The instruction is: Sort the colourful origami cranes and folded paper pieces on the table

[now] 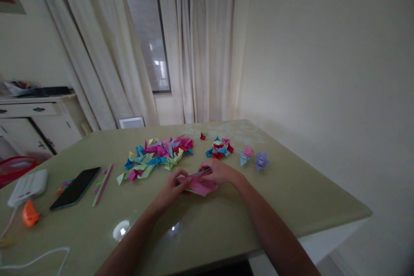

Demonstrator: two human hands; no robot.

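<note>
A pink sheet of folding paper [203, 186] is held just over the table between my two hands, with a paler edge showing beneath it. My left hand [173, 187] pinches its left side, thumb and forefinger closed on the upper edge. On the right, my right hand [218, 171] grips the same upper edge, its fingers partly hiding the fold. Beyond my hands lies a heap of coloured folded-paper pieces [161, 150]. A smaller group of folded pieces [220, 148] sits behind my right hand. Farther right are a pink-and-blue piece [246, 155] and a purple piece [261, 161].
A black tablet or phone [76, 188] lies on the table [307, 194] at left. Beside it are pink and green paper strips [103, 185]. A white device [28, 187] with a cable and an orange object [30, 214] are farther left. A wall borders the right side.
</note>
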